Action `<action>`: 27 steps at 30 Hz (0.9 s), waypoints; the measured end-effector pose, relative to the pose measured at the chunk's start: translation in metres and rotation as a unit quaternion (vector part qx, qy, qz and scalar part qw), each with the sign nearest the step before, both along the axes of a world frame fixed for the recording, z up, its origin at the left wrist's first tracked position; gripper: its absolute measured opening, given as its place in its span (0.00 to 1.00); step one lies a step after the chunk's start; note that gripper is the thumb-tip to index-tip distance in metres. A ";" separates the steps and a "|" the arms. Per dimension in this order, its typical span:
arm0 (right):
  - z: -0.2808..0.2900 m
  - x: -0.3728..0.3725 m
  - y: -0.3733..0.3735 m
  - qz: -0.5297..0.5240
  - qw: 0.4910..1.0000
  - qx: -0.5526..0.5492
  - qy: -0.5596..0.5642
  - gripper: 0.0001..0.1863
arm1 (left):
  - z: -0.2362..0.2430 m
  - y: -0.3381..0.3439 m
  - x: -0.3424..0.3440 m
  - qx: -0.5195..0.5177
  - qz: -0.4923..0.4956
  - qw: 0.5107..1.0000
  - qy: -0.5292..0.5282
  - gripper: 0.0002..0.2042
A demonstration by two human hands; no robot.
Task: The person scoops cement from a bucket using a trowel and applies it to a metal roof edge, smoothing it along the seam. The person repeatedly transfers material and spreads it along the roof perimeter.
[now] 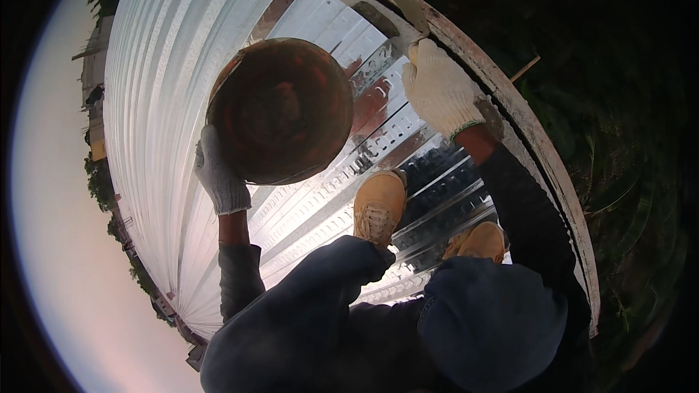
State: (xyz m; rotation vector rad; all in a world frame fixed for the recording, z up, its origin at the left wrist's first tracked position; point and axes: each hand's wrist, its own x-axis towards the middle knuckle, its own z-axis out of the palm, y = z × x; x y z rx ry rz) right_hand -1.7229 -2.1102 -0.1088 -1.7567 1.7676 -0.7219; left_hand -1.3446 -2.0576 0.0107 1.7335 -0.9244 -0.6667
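Holding: left hand [220, 178], in a white glove, grips the basin [336, 105] at its near left side; some fingers are hidden behind it.
Basin: round, dark brown with reddish patches inside, mouth facing the person; it is over the sheets [175, 94], but whether it rests on them I cannot tell.
Right hand [440, 91]: also gloved, to the right of the basin and apart from it, closed around the handle end of what looks like a trowel [405, 7]; the glove covers most of the handle.
Trowel: flat blade pointing away from the person, at the ledge [524, 105].
Sheets: shiny ribbed metal, with reddish-brown areas between basin and right hand.
Ledge: pale, rough, curving along the sheets' right side.
Shoes [380, 207]: tan, laced, below the hands.
Beyond: dark plants [633, 153] past the ledge; pale sky [62, 247] far left.
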 end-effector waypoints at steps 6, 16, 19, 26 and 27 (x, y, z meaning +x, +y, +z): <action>-0.001 0.000 0.007 0.020 0.999 -0.044 -0.012 0.16 | 0.003 -0.009 -0.022 -0.015 -0.023 1.000 0.002 0.15; 0.060 0.025 0.044 0.195 0.980 -0.022 -0.025 0.21 | 0.012 -0.039 -0.054 -0.016 -0.040 0.994 -0.098 0.18; 0.039 0.051 0.019 0.190 0.978 -0.074 0.052 0.20 | 0.013 -0.054 -0.065 0.018 -0.109 0.989 -0.097 0.21; 0.056 0.049 0.039 0.334 0.917 -0.080 0.205 0.19 | 0.021 -0.084 -0.053 0.042 -0.160 0.979 -0.117 0.27; 0.059 0.046 0.037 0.319 0.923 -0.092 0.196 0.19 | 0.022 -0.086 -0.053 0.046 -0.156 0.980 -0.112 0.27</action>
